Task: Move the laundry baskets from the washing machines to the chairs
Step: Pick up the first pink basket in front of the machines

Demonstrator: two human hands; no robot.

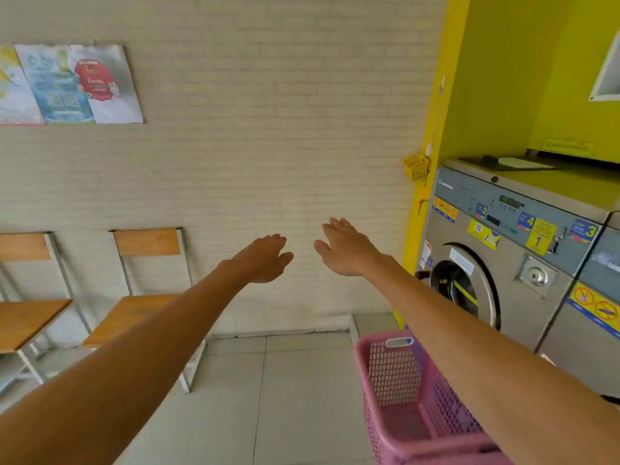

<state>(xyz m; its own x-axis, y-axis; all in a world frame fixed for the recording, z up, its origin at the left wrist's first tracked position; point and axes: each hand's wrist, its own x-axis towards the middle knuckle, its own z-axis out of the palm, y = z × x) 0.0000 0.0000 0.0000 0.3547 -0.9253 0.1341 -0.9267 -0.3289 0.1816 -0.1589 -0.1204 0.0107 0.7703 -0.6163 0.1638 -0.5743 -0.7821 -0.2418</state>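
Both hands, left hand (265,260) and right hand (347,251), are spread empty; next they must drop to the pink basket (402,391) at five o'clock.

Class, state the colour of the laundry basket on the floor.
Pink laundry basket, clearest in the head view.

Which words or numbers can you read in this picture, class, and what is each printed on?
"2": blue sticker on the washing machine.
"4": blue sticker, same panel.
"3": blue sticker, same panel.
"1": yellow sticker, same panel.
Posters on the wall, the other stickers and the maker's name: too blurred to read.
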